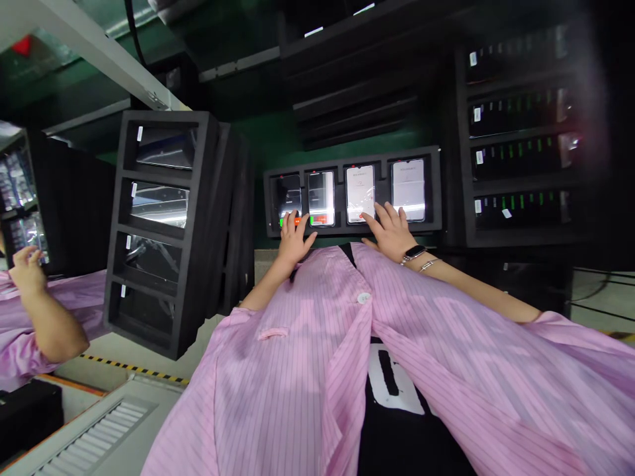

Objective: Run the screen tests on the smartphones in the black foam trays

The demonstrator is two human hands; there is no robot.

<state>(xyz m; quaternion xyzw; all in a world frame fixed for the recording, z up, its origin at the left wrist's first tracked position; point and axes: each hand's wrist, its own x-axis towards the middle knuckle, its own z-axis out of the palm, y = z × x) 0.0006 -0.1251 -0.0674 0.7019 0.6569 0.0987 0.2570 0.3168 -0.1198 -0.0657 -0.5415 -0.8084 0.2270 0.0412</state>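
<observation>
Green surface [278, 135], black foam racks [163, 225] left and right, white overhead beam [94, 49], hazard tape [133, 369]

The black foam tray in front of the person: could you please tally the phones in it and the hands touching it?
Phones: 4
Hands, left hand and right hand: 2
Total: 6

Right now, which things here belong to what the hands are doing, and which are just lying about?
In hand:
- left hand, fingers on the first phone
- right hand, fingers on the third phone
- tray holding four phones

Lying about:
- upright foam stack, left
- rack of loaded trays, right
- co-worker's arm, far left
</observation>
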